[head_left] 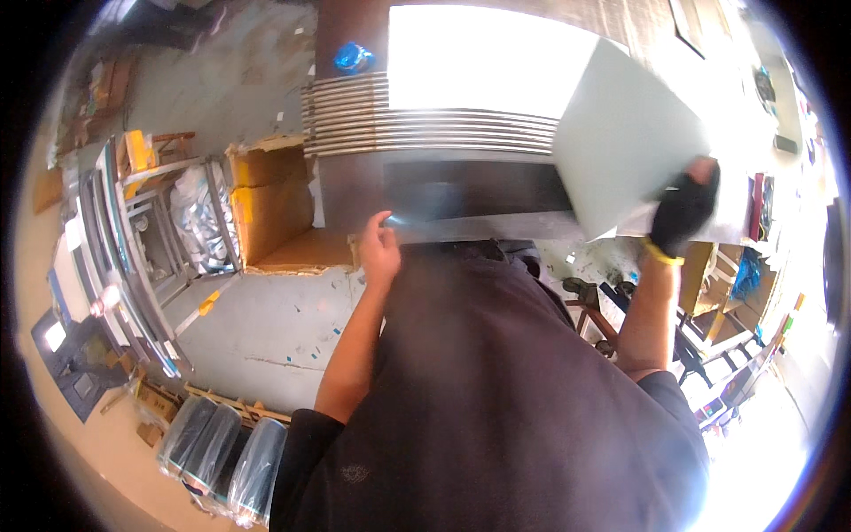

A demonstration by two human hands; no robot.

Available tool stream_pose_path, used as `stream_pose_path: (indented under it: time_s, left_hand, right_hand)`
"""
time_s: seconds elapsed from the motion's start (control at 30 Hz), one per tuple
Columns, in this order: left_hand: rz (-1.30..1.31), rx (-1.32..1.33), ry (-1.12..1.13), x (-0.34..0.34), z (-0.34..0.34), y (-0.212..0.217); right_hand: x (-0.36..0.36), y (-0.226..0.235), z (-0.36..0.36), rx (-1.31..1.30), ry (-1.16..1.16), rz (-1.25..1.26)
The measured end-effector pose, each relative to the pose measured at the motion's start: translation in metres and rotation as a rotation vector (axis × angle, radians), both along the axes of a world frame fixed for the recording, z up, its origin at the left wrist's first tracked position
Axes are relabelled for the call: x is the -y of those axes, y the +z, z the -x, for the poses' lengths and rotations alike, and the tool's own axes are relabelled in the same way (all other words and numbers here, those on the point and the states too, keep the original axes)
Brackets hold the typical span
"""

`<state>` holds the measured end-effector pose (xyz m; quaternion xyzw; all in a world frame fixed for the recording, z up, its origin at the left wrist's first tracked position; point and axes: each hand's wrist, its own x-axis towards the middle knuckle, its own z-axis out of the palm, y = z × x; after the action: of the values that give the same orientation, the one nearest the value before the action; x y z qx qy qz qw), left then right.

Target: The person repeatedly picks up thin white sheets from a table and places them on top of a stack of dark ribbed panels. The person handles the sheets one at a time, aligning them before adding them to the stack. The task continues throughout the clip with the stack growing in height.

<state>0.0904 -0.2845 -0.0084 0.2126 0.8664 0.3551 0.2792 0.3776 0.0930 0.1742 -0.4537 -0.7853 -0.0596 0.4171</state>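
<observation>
My right hand (687,208), in a black glove with the fingertips bare, grips the lower right corner of a pale grey-green flat sheet (629,133). The sheet is tilted over the right part of the work table (350,186). Bare and with its fingers loosely bent apart, my left hand (381,253) is at the table's near left edge. A faint bluish glint shows by its fingertips; I cannot make out anything held. Between the hands, a long dark strip (479,188) lies along the near side. Behind it, several thin metal rods (425,124) lie side by side.
A bright white sheet (479,58) and crumpled blue plastic (354,58) are farther back on the table. An open cardboard box (279,208) stands left of it, beside a rack of frames (124,239). Plastic-wrapped rolls (257,465) are at lower left; a shelf (718,284) stands right.
</observation>
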Motion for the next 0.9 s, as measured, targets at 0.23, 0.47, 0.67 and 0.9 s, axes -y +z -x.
stream_pose_path:
  time_s: [0.23, 0.47, 0.67, 0.9]
  left_hand:
    - [0.035, -0.080, -0.066, -0.009, 0.008, 0.000]
    - [0.088, -0.294, -0.171, -0.018, 0.007, 0.015]
    - [-0.293, -0.257, -0.268, -0.090, 0.000, 0.088]
    - [-0.529, 0.084, -0.654, -0.166, -0.009, 0.183]
  right_hand:
    - [-0.080, 0.203, -0.163, 0.900, -0.623, -0.620]
    - [-0.054, 0.238, -0.145, 1.026, -0.299, -0.612]
    - [-0.003, 0.169, 0.003, 0.580, 0.672, 0.219]
    - [0.020, 0.102, 0.096, 0.461, 1.023, 0.356]
